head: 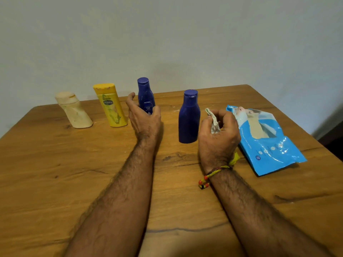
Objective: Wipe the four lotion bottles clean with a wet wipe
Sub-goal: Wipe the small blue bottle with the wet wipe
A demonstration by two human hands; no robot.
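Observation:
Three bottles stand in a row at the back of the wooden table point(55, 164): a cream bottle point(74, 110), a yellow bottle point(110, 104) and a small blue Nivea bottle point(145, 93). A larger blue bottle point(189, 117) stands nearer, right of centre. My left hand point(143, 117) wraps around the lower part of the Nivea bottle, thumb on its right side and fingers on its left. My right hand point(219, 134) grips a crumpled wet wipe point(213, 121) just right of the larger blue bottle.
A light blue wet wipe packet point(267, 143) lies flat on the table to the right of my right hand. A pale wall rises directly behind the bottles. The table's right edge runs close past the packet.

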